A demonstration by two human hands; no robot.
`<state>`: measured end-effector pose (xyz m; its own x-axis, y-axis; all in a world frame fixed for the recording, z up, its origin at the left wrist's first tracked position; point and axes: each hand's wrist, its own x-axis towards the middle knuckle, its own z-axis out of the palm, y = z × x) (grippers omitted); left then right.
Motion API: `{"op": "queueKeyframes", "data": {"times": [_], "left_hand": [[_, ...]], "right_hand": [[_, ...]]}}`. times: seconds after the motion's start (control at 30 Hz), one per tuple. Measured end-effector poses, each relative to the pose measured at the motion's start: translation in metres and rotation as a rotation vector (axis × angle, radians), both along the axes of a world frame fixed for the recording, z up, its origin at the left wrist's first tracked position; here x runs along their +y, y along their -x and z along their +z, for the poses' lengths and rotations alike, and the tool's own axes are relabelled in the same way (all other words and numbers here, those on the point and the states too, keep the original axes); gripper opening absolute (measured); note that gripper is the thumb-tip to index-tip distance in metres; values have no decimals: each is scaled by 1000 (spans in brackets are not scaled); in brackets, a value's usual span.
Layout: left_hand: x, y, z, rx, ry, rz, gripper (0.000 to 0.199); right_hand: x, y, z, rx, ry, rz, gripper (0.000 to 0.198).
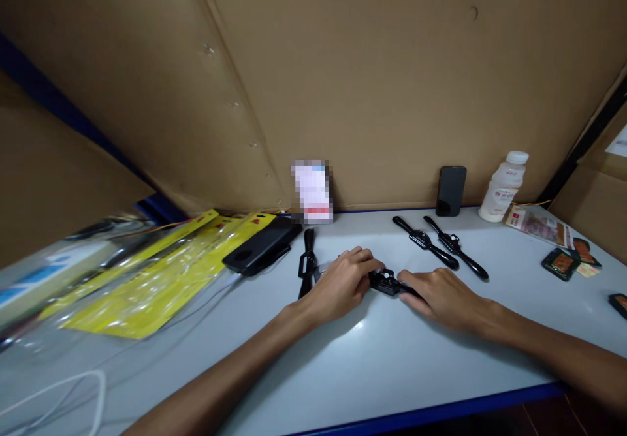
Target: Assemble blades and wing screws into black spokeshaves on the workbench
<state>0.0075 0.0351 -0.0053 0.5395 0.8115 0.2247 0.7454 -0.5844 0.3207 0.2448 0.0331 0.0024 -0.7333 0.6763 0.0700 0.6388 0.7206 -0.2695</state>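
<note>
Between both hands, low over the table, is a black spokeshave [386, 282] with a metal body and slim handles. My left hand [343, 280] closes over its left end, fingers bent and partly hiding it. On the opposite side, my right hand [443, 297] grips the right handle between thumb and fingers. Another black spokeshave [307, 261] lies just beyond my left wrist, with an opening at its middle. Two more, a left spokeshave [425, 242] and a right spokeshave [455, 247], lie side by side beyond my right hand.
Yellow-backed clear packages [161, 286] and a black device [264, 243] with a cable fill the left side. A lit phone [313, 191], a dark phone [451, 191] and a bottle [502, 188] stand along the cardboard wall [382, 83]. Small packets [561, 263] lie at right.
</note>
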Motion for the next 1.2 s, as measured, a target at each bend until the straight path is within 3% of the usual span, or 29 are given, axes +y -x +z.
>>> {"op": "queueKeyframes", "data": {"times": [0.5,0.67,0.77,0.97,1.2], "left_hand": [[0,0,-2,-4,-15,-5,45],[-3,-6,-3,-54,-128,118,17],[-3,-14,-4,6,-174,186,26],[-1,-26,-7,85,-186,190,37],[-2,-29,-6,48,-172,176,22]], "right_hand": [[0,1,0,-42,-30,-33,23],[0,2,1,-62,-45,-34,24],[0,2,-1,-54,-47,-42,28],[0,3,-4,-62,-55,-83,39],[1,3,-4,-59,-62,-57,37]]}}
